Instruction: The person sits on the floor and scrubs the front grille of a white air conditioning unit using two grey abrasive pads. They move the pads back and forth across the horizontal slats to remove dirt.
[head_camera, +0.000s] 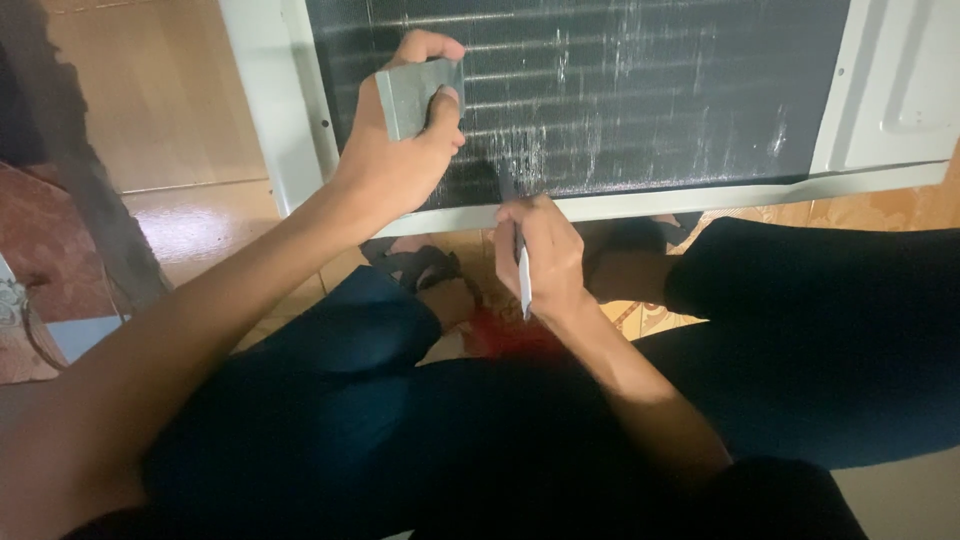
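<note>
A dark finned coil panel (640, 90) in a white metal frame (700, 197) lies in front of me, its fins scuffed with pale marks. My left hand (400, 160) presses a flat grey rectangular block (415, 95) against the fins near the panel's left side. My right hand (545, 255) grips a thin tool with a white handle (524, 285); its dark tip (505, 185) touches the fins at the lower edge.
My legs in dark trousers (800, 340) spread below the panel, with feet in dark sandals (420, 265) on a patterned tile floor (860, 212). A wooden surface (150, 100) lies at the left. Something red (505, 335) sits between my legs.
</note>
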